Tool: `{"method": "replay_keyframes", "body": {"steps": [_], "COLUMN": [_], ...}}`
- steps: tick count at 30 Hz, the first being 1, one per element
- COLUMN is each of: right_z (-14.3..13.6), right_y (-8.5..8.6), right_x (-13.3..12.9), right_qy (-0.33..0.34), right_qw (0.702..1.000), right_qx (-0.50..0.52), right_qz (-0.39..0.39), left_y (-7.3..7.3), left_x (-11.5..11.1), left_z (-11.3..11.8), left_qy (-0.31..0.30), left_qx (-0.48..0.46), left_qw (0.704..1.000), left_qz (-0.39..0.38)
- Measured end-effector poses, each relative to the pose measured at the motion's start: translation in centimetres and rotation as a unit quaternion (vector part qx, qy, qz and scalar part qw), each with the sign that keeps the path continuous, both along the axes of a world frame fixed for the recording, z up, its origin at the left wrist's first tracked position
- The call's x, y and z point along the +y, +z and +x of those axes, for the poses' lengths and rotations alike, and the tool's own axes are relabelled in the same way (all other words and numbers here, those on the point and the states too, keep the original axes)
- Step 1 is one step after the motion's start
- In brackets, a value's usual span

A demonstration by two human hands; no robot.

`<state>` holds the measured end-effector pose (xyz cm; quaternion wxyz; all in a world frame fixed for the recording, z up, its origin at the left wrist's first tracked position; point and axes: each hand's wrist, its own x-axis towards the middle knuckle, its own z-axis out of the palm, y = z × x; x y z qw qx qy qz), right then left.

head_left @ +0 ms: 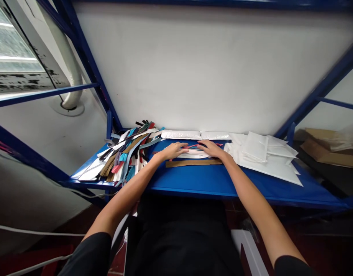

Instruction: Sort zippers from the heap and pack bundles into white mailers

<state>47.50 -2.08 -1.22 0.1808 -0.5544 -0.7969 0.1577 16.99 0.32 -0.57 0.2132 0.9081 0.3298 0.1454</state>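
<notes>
White strips (195, 154) lie lengthwise at the centre of the frame, between and beneath your two hands, with a red strip (192, 146) just above them. A brown strip (193, 163) runs parallel below, near the white ones. Your left hand (174, 148) rests palm down over the left end of the white strips; your right hand (211, 148) is placed likewise over the right end. The fingers of both are extended and slightly bent; you cannot tell from this view whether the fingertips pinch the strips or merely lie on them.

Above your hands, two white packets (180, 134) lie end to end along the back of the blue table (193, 182). Left of centre, a heap of multicoloured strips (133, 149) fans toward the front edge. Right of centre, flat white envelopes (272, 165) overlap in a loose stack.

Beyond the table, a white panel (193, 69) fills the upper centre, bordered by a blue frame (88, 57). A pipe (74, 74) and a window (15, 42) occupy the upper left; an open cardboard box (322, 149) stands at the right edge. Your black sleeves (88, 255) enter at the lower corners.
</notes>
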Motion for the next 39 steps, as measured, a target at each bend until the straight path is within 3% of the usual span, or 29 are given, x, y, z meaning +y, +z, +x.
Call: {"method": "replay_keyframes", "body": {"steps": [7, 15, 22, 29, 34, 37, 39], "right_z": [-1.1, -2.6, -4.9, -6.8, -7.3, -6.8, -6.5], "right_y": [2.2, 3.3, 2.6, 1.4, 1.3, 2.0, 2.4], "right_x": [-2.8, -4.3, -4.1, -4.2, -4.4, -4.1, -3.7], "right_qy": [0.035, 0.084, 0.092, 0.049, 0.048, 0.038, 0.027], "right_qw": [0.992, 0.985, 0.98, 0.985, 0.99, 0.994, 0.997], "right_qx": [-0.068, -0.089, -0.176, -0.162, -0.123, -0.073, 0.024], "right_qz": [-0.097, -0.118, 0.009, 0.04, 0.057, 0.072, 0.063], "left_y": [0.7, 0.5, 0.0, 0.2, 0.6, 1.7, 2.8], "left_x": [-0.9, 0.1, -0.1, -1.8, -3.3, -3.2, -3.0], "left_z": [-1.6, -1.8, -1.6, 0.1, 3.4, 3.9, 3.7], "left_qy": [-0.024, -0.077, -0.025, 0.022, 0.06, 0.113, 0.122], "left_qx": [0.084, 0.079, 0.131, 0.142, 0.085, 0.068, 0.054], "left_qw": [0.996, 0.994, 0.986, 0.98, 0.989, 0.989, 0.989], "left_qz": [-0.035, 0.016, 0.1, 0.14, 0.104, 0.061, 0.06]}}
